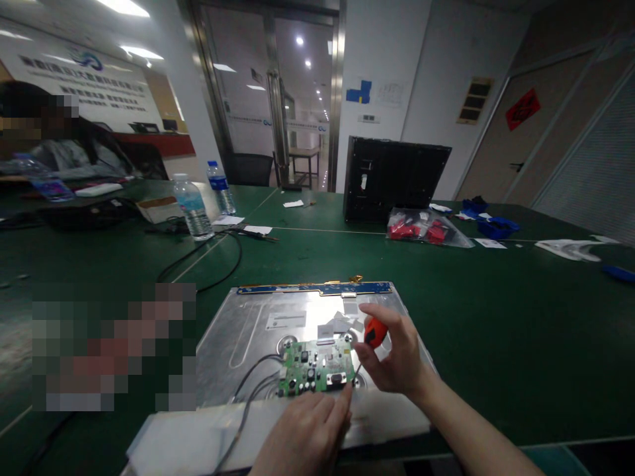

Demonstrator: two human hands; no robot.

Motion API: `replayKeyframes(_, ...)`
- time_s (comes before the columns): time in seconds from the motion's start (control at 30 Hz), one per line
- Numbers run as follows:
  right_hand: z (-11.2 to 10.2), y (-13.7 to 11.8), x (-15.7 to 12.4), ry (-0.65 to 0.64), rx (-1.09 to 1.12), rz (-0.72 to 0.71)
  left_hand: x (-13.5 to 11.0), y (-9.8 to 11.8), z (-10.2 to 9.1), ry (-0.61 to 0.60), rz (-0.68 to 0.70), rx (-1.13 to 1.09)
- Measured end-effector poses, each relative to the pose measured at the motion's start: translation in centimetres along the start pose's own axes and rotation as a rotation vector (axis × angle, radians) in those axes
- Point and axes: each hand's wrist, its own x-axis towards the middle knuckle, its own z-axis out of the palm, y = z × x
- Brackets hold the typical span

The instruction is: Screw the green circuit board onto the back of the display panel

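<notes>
A silver metal panel back (297,317) lies flat on the green table, with a blue strip (317,288) along its far edge. A small green circuit board (317,367) sits on its near part, with grey cables (253,383) leading off to the left. My right hand (391,357) is closed round a screwdriver with a red-orange handle (374,332), its tip down at the board's right edge. My left hand (307,430) rests at the board's near edge, a fingertip touching its lower right corner.
Two water bottles (192,206) stand at the back left beside black cables (208,254). A black monitor back (391,178) stands behind, with a plastic bag of red parts (421,228) and blue items (491,225) to its right. Another person sits far left.
</notes>
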Motion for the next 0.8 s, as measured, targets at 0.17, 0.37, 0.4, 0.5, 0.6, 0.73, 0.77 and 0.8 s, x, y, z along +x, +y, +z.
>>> replayKeyframes(0.17, -0.34, 0.06, 0.02, -0.047, 0.104, 0.016, -0.12, -0.13, 0.14, 0.004, 0.004, -0.008)
replayKeyframes(0.37, -0.10, 0.01, 0.03, -0.020, 0.027, 0.023, -0.03, -0.07, 0.04, 0.015, 0.006, -0.011)
replayKeyframes(0.4, 0.00, 0.00, 0.05, -0.011, 0.005, 0.022, 0.00, -0.06, 0.03, 0.021, 0.007, -0.010)
replayKeyframes(0.5, 0.21, -0.06, 0.13, 0.011, -0.022, 0.013, 0.08, -0.07, -0.01, 0.028, 0.013, -0.007)
replayKeyframes(0.6, 0.14, -0.12, 0.24, 0.008, -0.007, 0.007, 0.08, -0.06, -0.10, 0.016, 0.010, -0.003)
replayKeyframes(0.73, -0.21, -0.05, 0.19, -0.023, 0.055, 0.000, -0.08, -0.06, -0.07, -0.015, -0.001, -0.008)
replayKeyframes(0.77, -0.27, -0.01, 0.13, -0.031, 0.073, 0.004, -0.12, -0.08, -0.02, -0.019, 0.002, -0.010)
replayKeyframes(0.8, -0.31, 0.04, 0.06, -0.036, 0.090, 0.011, -0.17, -0.11, 0.04, -0.023, 0.004, -0.010)
